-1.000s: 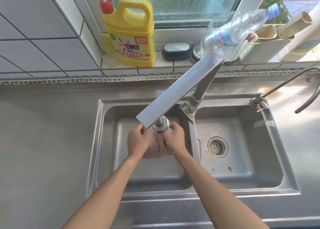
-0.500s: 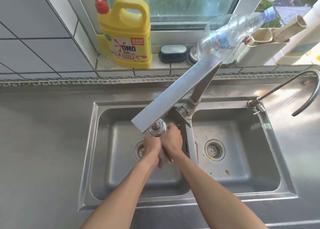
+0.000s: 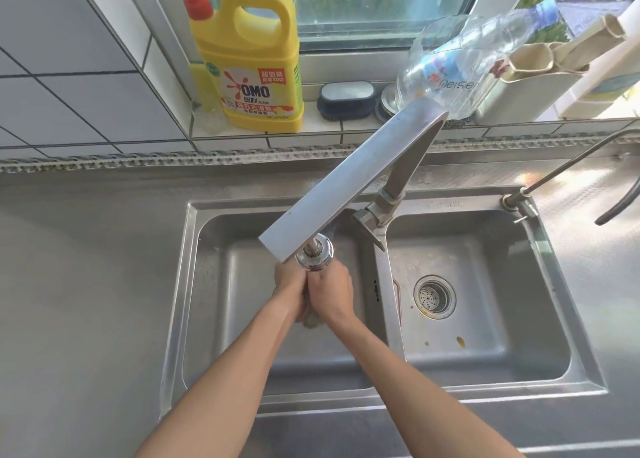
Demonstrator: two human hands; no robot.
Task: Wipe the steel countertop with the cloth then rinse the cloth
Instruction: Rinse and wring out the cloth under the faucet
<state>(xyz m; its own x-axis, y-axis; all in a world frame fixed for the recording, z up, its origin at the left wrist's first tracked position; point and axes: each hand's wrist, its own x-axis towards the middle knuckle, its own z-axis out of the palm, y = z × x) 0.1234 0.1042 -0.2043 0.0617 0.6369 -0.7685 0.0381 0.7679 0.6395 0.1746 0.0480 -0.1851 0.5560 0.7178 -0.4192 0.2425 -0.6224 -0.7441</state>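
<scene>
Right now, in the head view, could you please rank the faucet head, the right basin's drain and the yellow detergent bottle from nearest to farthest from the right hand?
Measured from the right hand, which holds the cloth:
1. Faucet head, just above the hand.
2. Right basin's drain, to its right.
3. Yellow detergent bottle, on the windowsill, far back left.

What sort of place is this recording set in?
Most likely a home kitchen: a steel double-basin sink set in a steel countertop, a faucet over the left basin, and a yellow detergent jug on the tiled window ledge.
</scene>
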